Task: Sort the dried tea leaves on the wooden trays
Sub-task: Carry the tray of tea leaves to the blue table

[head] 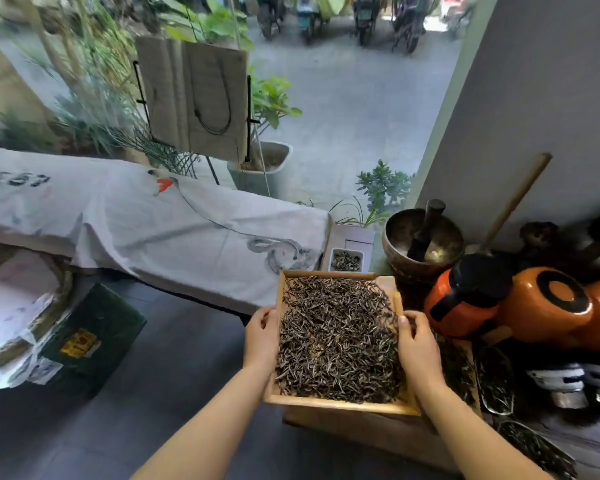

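Note:
A square wooden tray [329, 405] full of dark dried tea leaves [336, 341] sits low in the middle of the view. My left hand [260, 339] grips its left rim, thumb over the edge. My right hand [417, 348] grips the right rim, with the thumb touching leaves near the edge. The tray's far end tilts slightly away from me. A second wooden tray [368, 434] shows underneath it, mostly hidden.
A small white dish of leaves [346, 260] stands just beyond the tray. To the right stand a bronze bowl with a pestle [421, 242], orange pots [548, 306] and glass scoops of leaves [496, 379]. A cloth-covered bench [146, 216] and a green box [94, 337] lie left.

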Available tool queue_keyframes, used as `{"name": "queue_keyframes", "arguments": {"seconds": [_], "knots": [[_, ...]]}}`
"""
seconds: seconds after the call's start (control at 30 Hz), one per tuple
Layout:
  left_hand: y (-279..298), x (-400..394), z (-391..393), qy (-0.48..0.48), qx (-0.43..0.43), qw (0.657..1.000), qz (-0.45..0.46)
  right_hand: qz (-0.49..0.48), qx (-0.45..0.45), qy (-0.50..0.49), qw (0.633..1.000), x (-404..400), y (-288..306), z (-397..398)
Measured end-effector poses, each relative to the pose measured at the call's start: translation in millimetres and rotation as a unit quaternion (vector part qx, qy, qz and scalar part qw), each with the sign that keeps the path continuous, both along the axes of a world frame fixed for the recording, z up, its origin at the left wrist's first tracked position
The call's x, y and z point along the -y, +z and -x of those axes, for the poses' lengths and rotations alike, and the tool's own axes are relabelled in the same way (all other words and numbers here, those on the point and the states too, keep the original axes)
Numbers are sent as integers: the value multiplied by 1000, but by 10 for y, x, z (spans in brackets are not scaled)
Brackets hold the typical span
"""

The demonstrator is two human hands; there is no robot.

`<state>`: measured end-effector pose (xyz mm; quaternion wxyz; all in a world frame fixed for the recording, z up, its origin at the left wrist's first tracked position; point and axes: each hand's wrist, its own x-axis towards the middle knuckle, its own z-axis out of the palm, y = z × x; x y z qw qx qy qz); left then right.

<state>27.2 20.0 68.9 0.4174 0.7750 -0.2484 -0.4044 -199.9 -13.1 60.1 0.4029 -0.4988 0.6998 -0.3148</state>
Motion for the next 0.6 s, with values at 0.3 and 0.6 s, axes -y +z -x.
{"name": "queue_keyframes", "arguments": {"seconds": [0.3, 0.6], "knots": [[943, -312, -848, 111, 45, 993, 24, 48, 14, 135, 990, 245, 999, -972], [1692, -976, -1935, 235, 86, 967, 54, 73, 17, 258, 963, 63, 1756, -2342]]}}
